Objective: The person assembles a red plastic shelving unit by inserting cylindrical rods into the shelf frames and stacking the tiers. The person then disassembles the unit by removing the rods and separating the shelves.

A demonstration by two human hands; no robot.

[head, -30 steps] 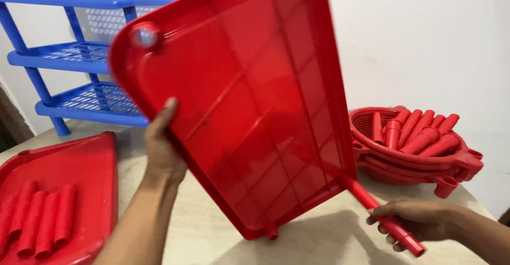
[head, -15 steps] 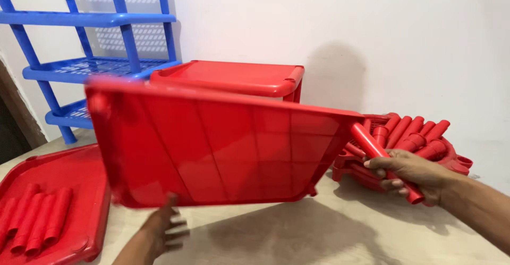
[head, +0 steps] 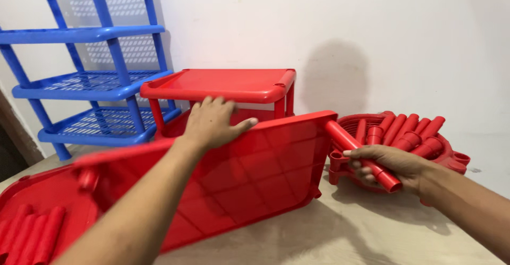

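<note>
I hold a large red plastic shelf panel (head: 255, 174) on edge above the table, its ribbed underside facing me. My left hand (head: 215, 121) grips its top edge near the middle. My right hand (head: 388, 166) is wrapped around a red tube leg (head: 361, 153) that is plugged into the panel's right corner. Behind the panel stands a partly built red rack (head: 223, 84) with a flat top shelf on short legs.
A blue multi-tier plastic rack (head: 90, 79) stands at the back left against the white wall. A stack of red round baskets (head: 451, 161) holding several red tubes sits at the right. Another red shelf panel (head: 32, 201) with several tubes lies at the left on the beige table (head: 329, 238).
The panel swung down from an upright tilt to a low, lengthwise position. My left hand let go of its lower edge and took the top edge. My right hand kept the tube leg.
</note>
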